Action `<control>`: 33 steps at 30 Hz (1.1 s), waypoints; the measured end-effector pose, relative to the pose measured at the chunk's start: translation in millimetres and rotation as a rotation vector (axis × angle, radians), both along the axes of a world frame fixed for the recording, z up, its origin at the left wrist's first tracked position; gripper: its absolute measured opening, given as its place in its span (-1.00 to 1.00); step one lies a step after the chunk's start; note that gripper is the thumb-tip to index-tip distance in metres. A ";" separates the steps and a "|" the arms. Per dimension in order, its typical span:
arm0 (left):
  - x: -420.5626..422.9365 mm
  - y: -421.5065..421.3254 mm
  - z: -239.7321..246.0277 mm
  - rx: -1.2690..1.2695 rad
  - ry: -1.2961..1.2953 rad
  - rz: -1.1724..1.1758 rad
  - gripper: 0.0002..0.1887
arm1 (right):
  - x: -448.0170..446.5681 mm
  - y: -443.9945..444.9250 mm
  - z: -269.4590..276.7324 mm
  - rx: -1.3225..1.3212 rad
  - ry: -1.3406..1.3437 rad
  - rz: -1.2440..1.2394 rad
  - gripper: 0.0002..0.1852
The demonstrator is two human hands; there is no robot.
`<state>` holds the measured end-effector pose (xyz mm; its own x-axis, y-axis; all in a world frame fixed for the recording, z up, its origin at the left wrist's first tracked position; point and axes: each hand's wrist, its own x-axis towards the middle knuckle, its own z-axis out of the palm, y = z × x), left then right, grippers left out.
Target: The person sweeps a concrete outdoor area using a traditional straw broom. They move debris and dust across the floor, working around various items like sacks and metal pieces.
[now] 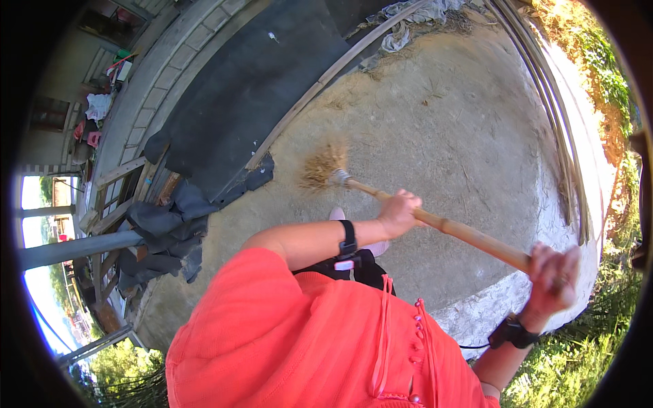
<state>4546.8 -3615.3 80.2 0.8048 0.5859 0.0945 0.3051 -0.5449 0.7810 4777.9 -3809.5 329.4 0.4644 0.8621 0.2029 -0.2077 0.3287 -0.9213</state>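
Note:
A broom with a bamboo handle [472,237] slants across the view. My left hand [400,214] is closed around the handle's lower part, nearer the bristles. Around the handle's upper end is my right hand [553,278], slightly blurred. The straw-like broom head [324,168], bound with pale wrapping, is over the concrete floor [433,137] and blurred at its bristles. Dry bits of straw or grass lie scattered on that floor. My pale shoes [377,248] show partly below the left forearm.
Dark sheeting [245,92] covers the ground at upper left, edged by a long wooden strip [331,71]. Crumpled sheeting and wooden frames [120,173] stand at left. Long poles [553,102] run along the right edge, with plants [607,76] beyond. Crumpled plastic [395,38] lies at top.

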 end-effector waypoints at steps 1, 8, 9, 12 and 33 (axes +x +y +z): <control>-22.5 21.5 -23.3 0.034 0.048 0.029 -0.61 | -10.7 27.7 -27.6 -0.061 0.058 0.052 -0.74; -91.3 145.6 -141.1 0.078 0.368 0.350 -0.74 | -86.5 178.5 -127.3 -0.396 0.146 0.235 -0.73; -73.8 158.3 -149.4 0.083 0.263 0.312 -0.74 | -82.6 187.4 -124.0 -0.445 0.092 0.272 -0.73; 4.6 173.2 -138.3 -0.001 0.063 0.180 -0.75 | -45.8 198.1 -81.3 -0.411 -0.277 0.197 -0.74; 211.0 267.8 -29.0 -0.111 -0.187 -0.379 -0.59 | 82.1 264.7 68.0 0.051 -0.425 -0.077 -0.47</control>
<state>4757.8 -3347.5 51.3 0.9401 0.2669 0.2119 -0.0524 -0.5012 0.8637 4859.9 -3544.8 397.4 0.3928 0.8120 0.4317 0.2137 0.3760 -0.9016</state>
